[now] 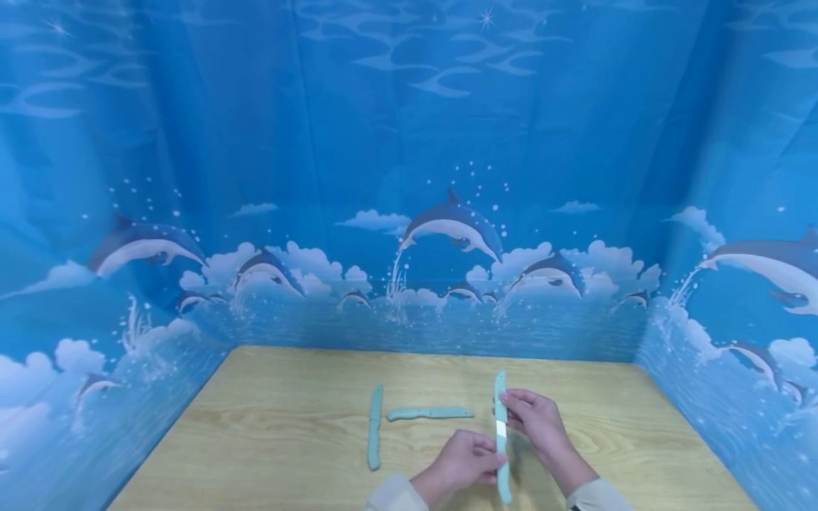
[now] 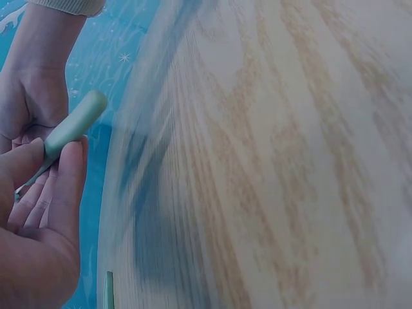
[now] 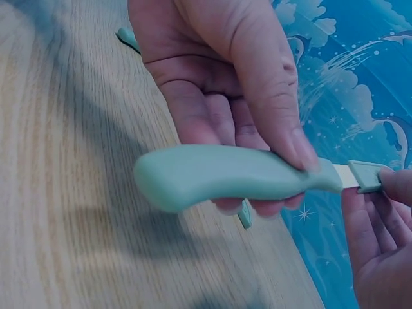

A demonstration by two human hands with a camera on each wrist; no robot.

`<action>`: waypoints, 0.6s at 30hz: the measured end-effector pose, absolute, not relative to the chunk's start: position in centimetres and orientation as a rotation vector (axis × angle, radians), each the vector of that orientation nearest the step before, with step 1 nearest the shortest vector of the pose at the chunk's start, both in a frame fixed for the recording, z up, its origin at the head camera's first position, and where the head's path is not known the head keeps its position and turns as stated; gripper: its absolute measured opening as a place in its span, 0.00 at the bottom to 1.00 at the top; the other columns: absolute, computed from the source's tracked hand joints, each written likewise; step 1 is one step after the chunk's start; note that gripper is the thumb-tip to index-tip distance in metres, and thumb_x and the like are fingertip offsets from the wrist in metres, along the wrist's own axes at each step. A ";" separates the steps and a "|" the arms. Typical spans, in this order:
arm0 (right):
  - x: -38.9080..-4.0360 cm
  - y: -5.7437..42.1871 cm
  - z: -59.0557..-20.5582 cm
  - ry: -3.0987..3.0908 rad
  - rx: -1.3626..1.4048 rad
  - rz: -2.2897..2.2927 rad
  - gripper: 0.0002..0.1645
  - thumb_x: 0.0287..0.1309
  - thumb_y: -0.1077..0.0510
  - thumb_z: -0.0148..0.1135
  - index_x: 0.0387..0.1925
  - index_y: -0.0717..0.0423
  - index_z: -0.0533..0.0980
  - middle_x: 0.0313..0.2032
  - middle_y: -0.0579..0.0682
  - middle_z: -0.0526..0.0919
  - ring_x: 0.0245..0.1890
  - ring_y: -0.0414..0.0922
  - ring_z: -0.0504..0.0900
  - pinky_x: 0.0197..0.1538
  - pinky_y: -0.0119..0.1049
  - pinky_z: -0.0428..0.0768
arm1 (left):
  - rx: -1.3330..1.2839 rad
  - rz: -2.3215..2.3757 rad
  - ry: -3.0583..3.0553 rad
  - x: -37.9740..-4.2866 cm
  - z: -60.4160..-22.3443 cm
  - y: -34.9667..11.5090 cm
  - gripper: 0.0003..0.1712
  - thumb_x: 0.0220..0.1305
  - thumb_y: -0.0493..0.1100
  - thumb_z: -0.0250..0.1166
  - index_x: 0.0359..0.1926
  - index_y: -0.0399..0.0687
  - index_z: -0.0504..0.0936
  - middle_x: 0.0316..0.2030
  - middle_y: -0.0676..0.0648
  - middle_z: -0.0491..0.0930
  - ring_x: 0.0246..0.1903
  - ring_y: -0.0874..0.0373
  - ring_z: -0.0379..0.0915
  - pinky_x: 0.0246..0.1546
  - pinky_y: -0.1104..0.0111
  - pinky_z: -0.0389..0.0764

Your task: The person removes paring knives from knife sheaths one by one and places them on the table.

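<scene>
A pale green knife (image 1: 503, 475) is held upright between both hands above the table. My left hand (image 1: 461, 463) pinches its handle between thumb and fingers, and the rounded handle end (image 2: 80, 122) sticks out past the fingertips in the left wrist view. Higher up, my right hand (image 1: 540, 424) grips the matching green sheath (image 1: 500, 387). A short strip of bare blade (image 3: 346, 176) shows between handle and sheath; the rest of the blade is hidden. To the left lie two similar green knives, one lengthwise (image 1: 374, 429) and one crosswise (image 1: 429, 413).
The wooden table (image 1: 268, 426) has light grain. A blue curtain (image 1: 396, 128) printed with dolphins and clouds hangs behind it and along both sides. Light sleeves (image 1: 397, 495) cover both forearms.
</scene>
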State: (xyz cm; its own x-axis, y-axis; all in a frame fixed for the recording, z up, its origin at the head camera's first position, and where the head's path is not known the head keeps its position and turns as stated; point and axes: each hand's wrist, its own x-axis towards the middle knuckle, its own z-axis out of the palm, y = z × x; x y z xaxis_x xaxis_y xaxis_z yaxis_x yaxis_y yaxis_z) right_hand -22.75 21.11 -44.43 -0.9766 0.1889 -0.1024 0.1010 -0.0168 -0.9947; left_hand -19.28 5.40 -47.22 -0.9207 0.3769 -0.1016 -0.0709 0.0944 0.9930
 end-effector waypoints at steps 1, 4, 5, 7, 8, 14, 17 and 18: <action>-22.8 21.1 -44.4 -2.159 -0.320 2.172 0.18 0.62 0.62 0.62 0.49 0.71 0.74 0.37 0.56 0.86 0.36 0.47 0.87 0.43 0.34 0.86 | 0.302 1.887 2.051 -19.3 -47.2 5.4 0.03 0.58 0.32 0.67 0.35 0.38 0.83 0.27 0.47 0.84 0.27 0.57 0.82 0.30 0.69 0.87; -22.8 21.2 -44.5 -2.163 -0.324 2.168 0.18 0.62 0.62 0.63 0.49 0.71 0.74 0.37 0.55 0.86 0.36 0.47 0.86 0.43 0.34 0.86 | 0.301 1.883 2.055 -19.3 -47.2 5.5 0.03 0.58 0.32 0.67 0.35 0.38 0.83 0.27 0.47 0.84 0.27 0.56 0.82 0.30 0.69 0.87; -22.8 21.2 -44.5 -2.163 -0.326 2.168 0.18 0.62 0.61 0.63 0.49 0.71 0.74 0.37 0.55 0.86 0.36 0.47 0.86 0.43 0.35 0.86 | 0.301 1.881 2.056 -19.3 -47.2 5.5 0.03 0.58 0.32 0.67 0.35 0.38 0.83 0.27 0.47 0.84 0.27 0.56 0.82 0.30 0.69 0.87; -22.8 21.2 -44.5 -2.163 -0.328 2.165 0.19 0.62 0.61 0.63 0.49 0.71 0.75 0.37 0.55 0.86 0.36 0.46 0.86 0.43 0.35 0.86 | 0.303 1.878 2.056 -19.3 -47.2 5.5 0.03 0.59 0.32 0.67 0.35 0.38 0.83 0.27 0.47 0.84 0.27 0.57 0.82 0.30 0.69 0.87; -22.8 21.2 -44.5 -2.164 -0.330 2.164 0.19 0.62 0.61 0.63 0.50 0.70 0.74 0.37 0.55 0.86 0.36 0.46 0.86 0.43 0.35 0.86 | 0.301 1.878 2.057 -19.3 -47.2 5.5 0.02 0.58 0.32 0.67 0.34 0.38 0.83 0.27 0.47 0.84 0.27 0.57 0.82 0.30 0.69 0.87; -22.8 21.3 -44.5 -2.165 -0.341 2.150 0.20 0.61 0.59 0.64 0.50 0.70 0.75 0.37 0.55 0.86 0.35 0.45 0.86 0.43 0.34 0.86 | 0.298 1.877 2.062 -19.2 -47.1 5.5 0.02 0.58 0.32 0.67 0.34 0.38 0.83 0.26 0.48 0.85 0.27 0.57 0.82 0.29 0.69 0.87; -22.8 21.3 -44.5 -2.159 -0.343 2.151 0.19 0.61 0.60 0.64 0.49 0.69 0.75 0.37 0.55 0.86 0.35 0.45 0.86 0.43 0.34 0.86 | 0.301 1.879 2.058 -19.2 -47.1 5.6 0.02 0.58 0.32 0.67 0.34 0.38 0.83 0.26 0.48 0.85 0.27 0.57 0.82 0.30 0.69 0.87; -22.8 21.3 -44.5 -2.157 -0.343 2.152 0.19 0.61 0.60 0.64 0.49 0.69 0.75 0.37 0.55 0.86 0.35 0.45 0.87 0.43 0.34 0.86 | 0.301 1.881 2.055 -19.2 -47.0 5.6 0.02 0.58 0.32 0.67 0.34 0.38 0.83 0.26 0.48 0.85 0.27 0.57 0.82 0.30 0.69 0.87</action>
